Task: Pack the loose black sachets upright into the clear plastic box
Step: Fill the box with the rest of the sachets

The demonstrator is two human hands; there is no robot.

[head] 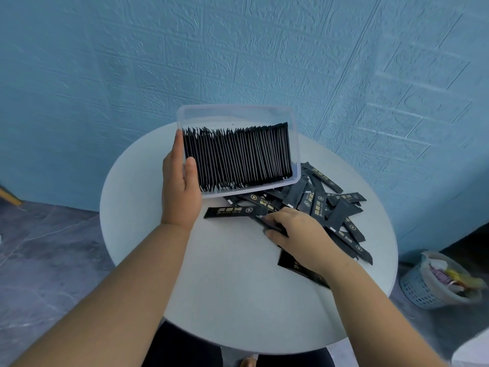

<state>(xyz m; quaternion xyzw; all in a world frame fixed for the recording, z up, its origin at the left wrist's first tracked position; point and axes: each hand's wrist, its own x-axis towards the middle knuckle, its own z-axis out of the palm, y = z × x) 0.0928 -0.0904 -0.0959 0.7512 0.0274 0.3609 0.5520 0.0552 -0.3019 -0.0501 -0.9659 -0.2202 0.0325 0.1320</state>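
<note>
A clear plastic box (238, 112) is tilted toward me above the round white table (232, 300), with a tight row of upright black sachets (238, 154) filling it. My left hand (180, 192) grips the box's left end, thumb inside against the sachets. A pile of loose black sachets (317, 200) with gold print lies on the table just below and right of the box. My right hand (293, 231) rests on the pile's near edge and pinches one loose sachet (267, 221) between curled fingers and thumb. A flat black packet (291, 263) lies partly under my right wrist.
A blue textured wall stands behind the table. A pale mesh waste basket (434, 282) with rubbish sits on the floor at the right. The floor at the left is dark marbled tile (47, 247). My legs show under the table's near edge.
</note>
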